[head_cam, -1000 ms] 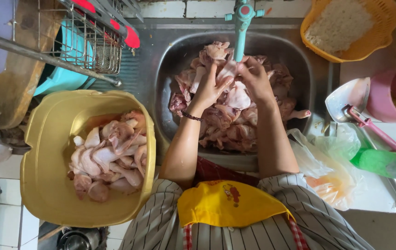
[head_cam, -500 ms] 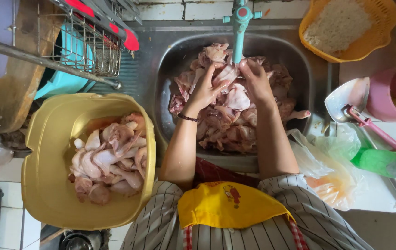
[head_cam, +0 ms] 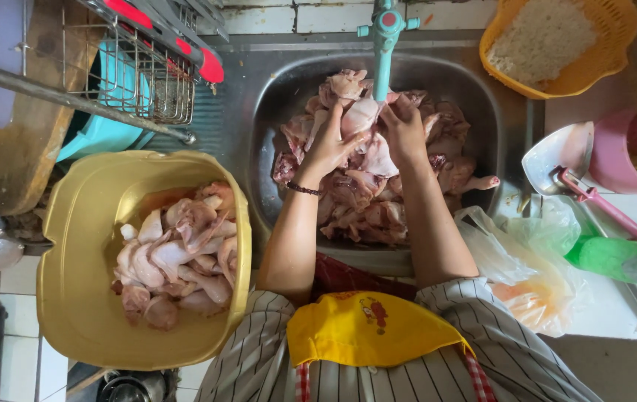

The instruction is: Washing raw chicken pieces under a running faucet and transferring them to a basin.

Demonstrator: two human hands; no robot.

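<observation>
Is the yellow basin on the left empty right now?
No, the yellow basin holds a pile of raw chicken pieces on its right side.

yellow basin (head_cam: 73, 298), orange colander (head_cam: 616, 45), pink scoop (head_cam: 564, 160), dish rack (head_cam: 147, 67)

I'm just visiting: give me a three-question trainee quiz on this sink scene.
1. True or false: both hands, left hand and right hand, hold one raw chicken piece under the teal tap.
2. What does the yellow tub hold?
A. rice
B. raw chicken pieces
C. dishes
3. Fill in: the orange basket stands at the sink's ____ corner.

Key: 1 true; 2 B; 3 far right.
</observation>
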